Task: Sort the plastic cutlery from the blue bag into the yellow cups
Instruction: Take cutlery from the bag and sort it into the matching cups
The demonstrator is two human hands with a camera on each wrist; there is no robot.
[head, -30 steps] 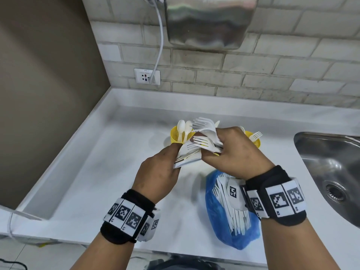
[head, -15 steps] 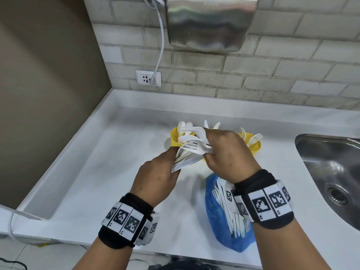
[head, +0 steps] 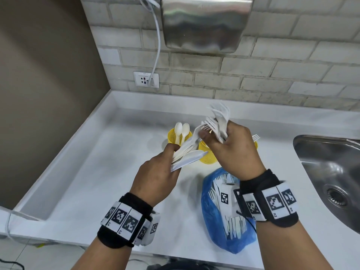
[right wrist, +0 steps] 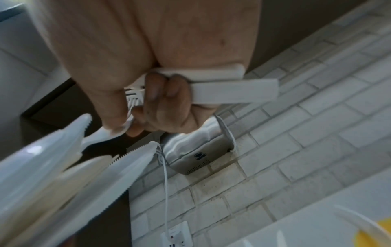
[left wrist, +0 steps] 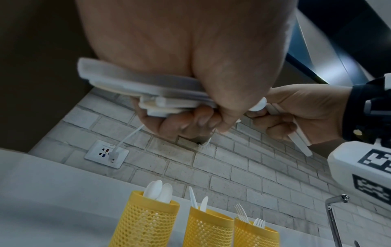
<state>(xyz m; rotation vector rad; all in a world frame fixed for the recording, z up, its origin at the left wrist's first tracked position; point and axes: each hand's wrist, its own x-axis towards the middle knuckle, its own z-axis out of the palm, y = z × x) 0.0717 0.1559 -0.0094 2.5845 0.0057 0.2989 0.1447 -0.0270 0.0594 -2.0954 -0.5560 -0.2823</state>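
Note:
My left hand (head: 165, 164) grips a bundle of white plastic knives and spoons (head: 188, 155) above the counter; the left wrist view shows the handles (left wrist: 148, 90) clamped in its curled fingers. My right hand (head: 224, 141) grips a bunch of white forks (head: 219, 121), tines up, and also pinches one fork head still lying in the left bundle. Three yellow mesh cups stand behind: the spoon cup (left wrist: 146, 222), the knife cup (left wrist: 208, 229) and the fork cup (left wrist: 253, 234). The blue bag (head: 226, 213) with more cutlery lies under my right wrist.
A steel sink (head: 331, 176) is sunk into the counter at the right. A metal hand dryer (head: 204, 22) hangs on the brick wall, its white cable running to a socket (head: 146, 79). A raised counter edge (head: 64, 149) and brown wall border the left side.
My right hand has lifted and moved right, pulling the forks up out of the left hand's bundle. The left hand still holds the knives and spoons.

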